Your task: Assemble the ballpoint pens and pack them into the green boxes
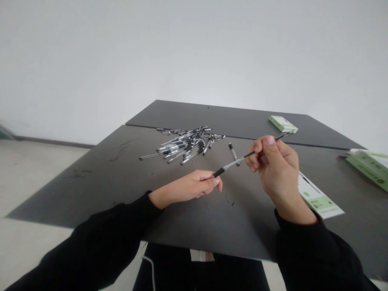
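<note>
My left hand (198,185) is closed on a pen barrel, its black grip (218,172) poking out past the fingers; the rest of the barrel is hidden in the hand. Pinched between the thumb and fingers of my right hand (275,165) is a thin pen refill (249,154), black along much of its length. Its clear lower stretch meets the grip, so both pieces line up on a slant, while the far end sticks out up and right beyond my fingers. A single short pen piece (233,152), clear and black, lies just behind the refill.
Clear and black pen parts (188,145) form a loose pile on the dark table (121,186), smaller caps behind. A green and white box (283,123) sits at the back right. A flat printed card or box (321,200) lies by my right wrist, another green box (370,167) farther right.
</note>
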The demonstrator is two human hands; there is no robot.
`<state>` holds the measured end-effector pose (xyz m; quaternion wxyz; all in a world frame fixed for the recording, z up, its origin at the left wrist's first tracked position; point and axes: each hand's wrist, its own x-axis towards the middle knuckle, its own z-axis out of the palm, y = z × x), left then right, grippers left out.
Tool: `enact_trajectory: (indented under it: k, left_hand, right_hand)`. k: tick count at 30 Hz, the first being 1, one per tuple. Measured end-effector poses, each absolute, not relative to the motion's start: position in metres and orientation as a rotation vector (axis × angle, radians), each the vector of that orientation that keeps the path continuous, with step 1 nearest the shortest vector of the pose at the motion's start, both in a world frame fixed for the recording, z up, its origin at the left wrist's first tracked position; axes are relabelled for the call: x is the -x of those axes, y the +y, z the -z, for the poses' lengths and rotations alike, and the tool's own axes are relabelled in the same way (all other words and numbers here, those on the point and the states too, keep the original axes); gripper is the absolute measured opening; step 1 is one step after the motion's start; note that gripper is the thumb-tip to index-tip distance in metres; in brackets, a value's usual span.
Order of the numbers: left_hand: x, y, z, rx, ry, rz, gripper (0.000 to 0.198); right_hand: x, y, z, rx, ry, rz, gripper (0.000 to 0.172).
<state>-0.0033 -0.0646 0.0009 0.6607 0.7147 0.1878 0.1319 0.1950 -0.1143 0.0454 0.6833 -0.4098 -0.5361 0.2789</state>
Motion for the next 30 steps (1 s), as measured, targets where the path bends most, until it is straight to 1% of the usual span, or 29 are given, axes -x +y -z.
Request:
enact_trajectory:
  k: [5, 10, 15, 18, 20, 22, 24, 26, 27, 30]
  left_hand:
    - [0.004, -0.064, 0.001, -1.605, 0.396, -0.294, 0.035]
    - [0.005, -0.063, 0.002, -1.572, 0.36, -0.274, 0.036]
    - [0.004, -0.064, 0.002, -1.506, 0.347, -0.246, 0.036]
    - [0.003, -0.061, 0.002, -1.427, 0.354, -0.283, 0.033]
    - [0.003, -0.057, 0.004, -1.354, 0.394, -0.382, 0.03]
    - [0.004, -0.052, 0.006, -1.276, 0.452, -0.504, 0.027]
    - [0.006, -0.047, 0.008, -1.228, 0.497, -0.601, 0.026]
    - [0.008, -0.044, 0.01, -1.205, 0.521, -0.652, 0.026]
    - [0.008, -0.044, 0.01, -1.199, 0.526, -0.662, 0.026]
    - [0.009, -0.043, 0.009, -1.192, 0.525, -0.651, 0.027]
  right_hand:
    - [-0.195, -0.116, -0.048, 0.913, -1.234, -0.629, 0.041]
    - [-0.197, -0.118, -0.045, 0.871, -1.288, -0.644, 0.035]
    - [-0.194, -0.118, -0.039, 0.981, -1.458, -0.787, 0.037]
    - [-0.193, -0.119, -0.04, 1.024, -1.594, -0.829, 0.033]
    - [-0.199, -0.116, -0.043, 1.031, -1.619, -0.771, 0.036]
    - [-0.213, -0.105, -0.049, 1.104, -1.583, -0.637, 0.036]
    - [-0.232, -0.083, -0.057, 1.29, -1.584, -0.463, 0.031]
    - [-0.251, -0.051, -0.062, 1.54, -1.7, -0.31, 0.025]
    - [-0.26, -0.032, -0.063, 1.641, -1.792, -0.254, 0.026]
    - [-0.278, 0.026, -0.054, 1.875, -2.119, -0.075, 0.04]
